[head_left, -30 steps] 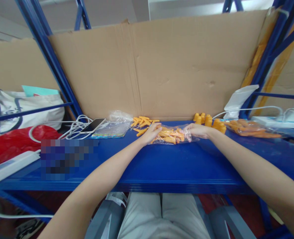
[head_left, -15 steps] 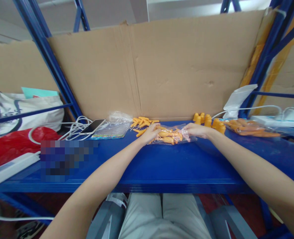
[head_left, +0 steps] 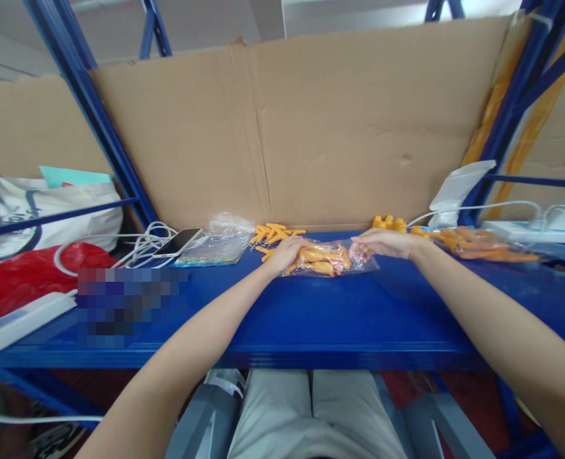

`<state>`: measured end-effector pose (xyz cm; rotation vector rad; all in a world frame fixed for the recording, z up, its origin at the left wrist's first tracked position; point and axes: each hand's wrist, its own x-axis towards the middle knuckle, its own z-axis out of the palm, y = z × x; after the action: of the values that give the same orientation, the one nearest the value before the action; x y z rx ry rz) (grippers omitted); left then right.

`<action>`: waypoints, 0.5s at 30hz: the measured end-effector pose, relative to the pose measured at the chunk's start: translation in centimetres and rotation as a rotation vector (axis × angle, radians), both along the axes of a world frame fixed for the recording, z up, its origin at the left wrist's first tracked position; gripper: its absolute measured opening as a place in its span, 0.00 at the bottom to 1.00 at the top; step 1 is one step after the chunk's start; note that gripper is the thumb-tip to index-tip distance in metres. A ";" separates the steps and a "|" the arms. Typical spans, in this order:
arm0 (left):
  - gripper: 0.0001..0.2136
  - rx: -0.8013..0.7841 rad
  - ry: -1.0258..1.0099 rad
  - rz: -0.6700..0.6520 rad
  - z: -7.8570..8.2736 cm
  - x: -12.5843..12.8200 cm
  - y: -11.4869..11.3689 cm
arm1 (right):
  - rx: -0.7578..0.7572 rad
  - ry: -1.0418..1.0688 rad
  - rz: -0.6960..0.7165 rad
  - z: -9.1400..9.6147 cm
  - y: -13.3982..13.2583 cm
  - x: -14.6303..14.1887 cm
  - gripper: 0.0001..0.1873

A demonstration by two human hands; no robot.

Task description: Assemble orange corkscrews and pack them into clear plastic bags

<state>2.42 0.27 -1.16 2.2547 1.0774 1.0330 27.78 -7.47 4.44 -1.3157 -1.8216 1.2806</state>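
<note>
A clear plastic bag [head_left: 324, 260] filled with orange plastic pieces lies on the blue table in front of me. Its left end is in the grasp of my left hand [head_left: 286, 253], whose fingers are partly hidden behind the bag. My right hand [head_left: 382, 243] is at the right end, fingers bent together on the loose film. Behind my left hand is a pile of loose orange stick-like pieces [head_left: 275, 232] with small chains. Just beyond my right hand stand several orange cup-shaped pieces [head_left: 390, 223], partly covered by that hand.
Another clear bag of orange pieces [head_left: 483, 244] lies at the right, near a white power strip [head_left: 540, 231]. On the left are flat plastic bags [head_left: 213, 248], a phone [head_left: 179, 243], white cables [head_left: 143, 245] and a red bag [head_left: 38, 277]. A cardboard sheet [head_left: 334, 127] closes the back.
My right hand has turned and shifted slightly at the bag's right end, now hiding more of the orange cup-shaped pieces. My left hand has moved slightly left along the bag.
</note>
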 end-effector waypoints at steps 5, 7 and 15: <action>0.19 0.010 0.005 -0.015 0.3 -0.2 -0.1 | 0.126 -0.145 -0.104 -0.4 0.4 0.1 0.12; 0.17 0.044 0.034 -0.005 0.4 -0.4 -0.4 | 0.165 -0.154 -0.147 -0.5 0.8 0.4 0.11; 0.21 0.118 0.058 -0.140 1.6 -0.2 -2.3 | 0.400 -0.166 -0.349 -1.9 3.0 1.9 0.09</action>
<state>2.22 -2.07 0.47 2.4296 0.8870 1.0024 29.66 -4.47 2.50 -1.4564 -1.7401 0.6022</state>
